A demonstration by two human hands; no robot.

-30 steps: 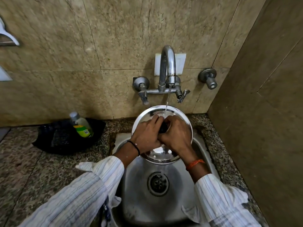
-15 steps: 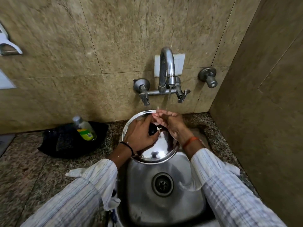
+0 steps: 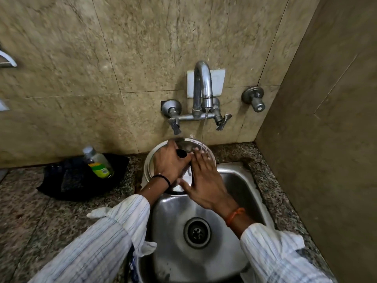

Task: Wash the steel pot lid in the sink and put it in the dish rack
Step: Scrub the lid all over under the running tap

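— Where is the steel lid?
— Over the sink, under both hands. The left hand grips its black knob; the right hand lies spread flat on it, beneath the running tap.

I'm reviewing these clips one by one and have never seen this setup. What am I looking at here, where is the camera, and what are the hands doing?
There is no machine: a person works with bare hands, filmed by one wide-angle camera worn on the head, looking down. The left hand grips the steel pot lid by its black knob, holding it tilted over the steel sink. The right hand lies open, fingers spread on the lid's surface under a thin stream from the wall tap. On the granite counter to the left, a clear bottle with a green label rests on a black cloth. No dish rack is in view.
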